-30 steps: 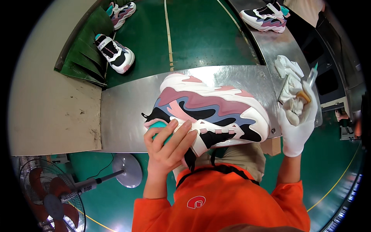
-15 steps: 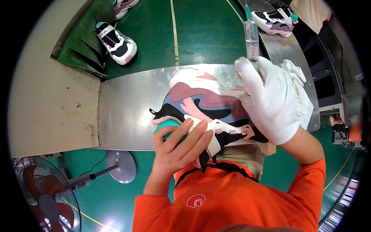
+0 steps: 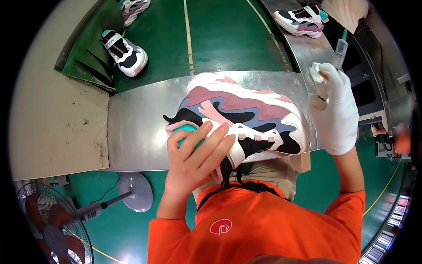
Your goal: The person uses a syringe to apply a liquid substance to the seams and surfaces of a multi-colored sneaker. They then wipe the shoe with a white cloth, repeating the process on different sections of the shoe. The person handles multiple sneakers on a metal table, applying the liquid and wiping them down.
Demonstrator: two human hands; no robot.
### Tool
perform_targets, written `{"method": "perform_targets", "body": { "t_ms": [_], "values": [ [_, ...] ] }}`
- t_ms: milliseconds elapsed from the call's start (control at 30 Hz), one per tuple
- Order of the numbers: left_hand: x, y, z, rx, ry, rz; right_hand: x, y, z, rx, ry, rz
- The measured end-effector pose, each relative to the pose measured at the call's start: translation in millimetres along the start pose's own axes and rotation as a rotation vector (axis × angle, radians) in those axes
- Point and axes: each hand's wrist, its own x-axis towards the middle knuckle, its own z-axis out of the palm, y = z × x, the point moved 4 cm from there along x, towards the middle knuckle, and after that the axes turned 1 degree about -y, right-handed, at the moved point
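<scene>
A sneaker (image 3: 237, 110) in white, mauve, blue, pink and black lies on its side on a metal ledge (image 3: 136, 127), its toe to the right. My bare left hand (image 3: 198, 154) is closed over its collar and strap, the fingers across the teal lining. My right hand (image 3: 336, 110), in a white glove with brownish stains on the fingers, is raised to the right of the toe, apart from it. A clear syringe (image 3: 340, 52) with a green tip sticks up from its closed fingers. White crumpled material (image 3: 320, 77) shows at the glove; whether it is held I cannot tell.
Beyond the ledge runs a green belt (image 3: 224, 39) carrying a matching sneaker (image 3: 125, 53) by a green flap (image 3: 90, 55); another shoe (image 3: 134, 9) is farther back. One more sneaker (image 3: 301, 21) stands on the far right metal edge. A fan (image 3: 55, 224) stands at lower left.
My right hand has moved right, away from the shoe's toe, taking the syringe along, so the toe is now uncovered. My left hand keeps its hold on the sneaker.
</scene>
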Motion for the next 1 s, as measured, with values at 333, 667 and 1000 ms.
{"method": "perform_targets", "body": {
  "t_ms": [333, 667, 1000],
  "values": [
    [29, 2, 1, -0.002, -0.076, -0.001, -83, 63, -1, 0.311, 0.065, 0.526],
    [66, -1, 3, -0.022, -0.105, 0.068, -148, 77, 57, 0.417, 0.182, 0.516],
    [94, 7, 6, 0.030, -0.091, 0.209, -142, 76, 48, 0.356, 0.133, 0.618]
  ]
}}
